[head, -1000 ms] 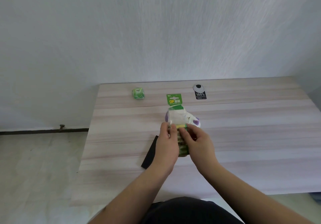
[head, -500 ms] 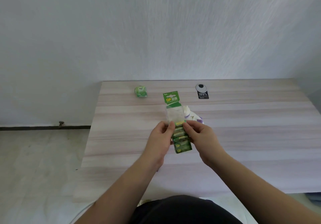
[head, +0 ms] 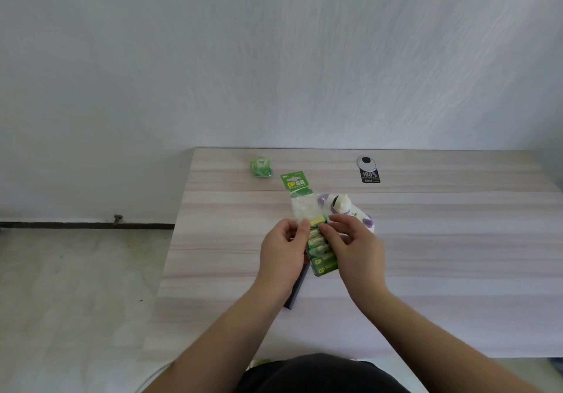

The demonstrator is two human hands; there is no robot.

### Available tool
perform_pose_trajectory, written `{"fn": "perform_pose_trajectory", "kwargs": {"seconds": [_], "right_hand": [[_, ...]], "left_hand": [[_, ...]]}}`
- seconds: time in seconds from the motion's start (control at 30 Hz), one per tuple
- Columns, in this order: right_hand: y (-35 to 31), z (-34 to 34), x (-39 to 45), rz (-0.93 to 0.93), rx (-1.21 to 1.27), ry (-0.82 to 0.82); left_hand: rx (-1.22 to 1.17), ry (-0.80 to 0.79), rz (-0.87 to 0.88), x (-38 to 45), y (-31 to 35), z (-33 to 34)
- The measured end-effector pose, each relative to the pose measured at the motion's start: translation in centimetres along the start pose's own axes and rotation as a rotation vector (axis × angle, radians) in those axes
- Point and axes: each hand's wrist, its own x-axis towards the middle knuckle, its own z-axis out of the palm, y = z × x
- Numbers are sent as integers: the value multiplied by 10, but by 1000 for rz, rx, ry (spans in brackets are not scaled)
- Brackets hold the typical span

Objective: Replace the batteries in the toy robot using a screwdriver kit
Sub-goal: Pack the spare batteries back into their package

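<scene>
A green battery pack with a clear, partly emptied upper blister is held above the wooden table. Several green batteries sit in its lower half. My left hand pinches the pack's left edge. My right hand pinches the topmost battery at the pack's right side. The white and purple toy robot lies on the table just behind my right hand, partly hidden by it. A dark flat case, likely the screwdriver kit, pokes out from under my left hand.
A small green packet lies near the table's far left. A black tag with a round top lies at the far middle. A white wall stands right behind the table. The floor lies to the left.
Both hands and the pack have risen slightly off the table and shifted; the toy robot behind them shows more. My right fingers have moved up to the top battery.
</scene>
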Motion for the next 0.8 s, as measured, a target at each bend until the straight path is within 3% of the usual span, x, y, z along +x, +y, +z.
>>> {"fn": "perform_pose_trajectory", "kwargs": {"seconds": [0.3, 0.5, 0.8], "right_hand": [[-2, 16, -3, -45, -201, -81], [-3, 22, -5, -50, -118, -215], [8, 31, 2, 178, 211, -127]], "left_hand": [[66, 6, 79, 8, -4, -18], [100, -21, 102, 17, -7, -30], [-11, -134, 28, 26, -7, -38]]}}
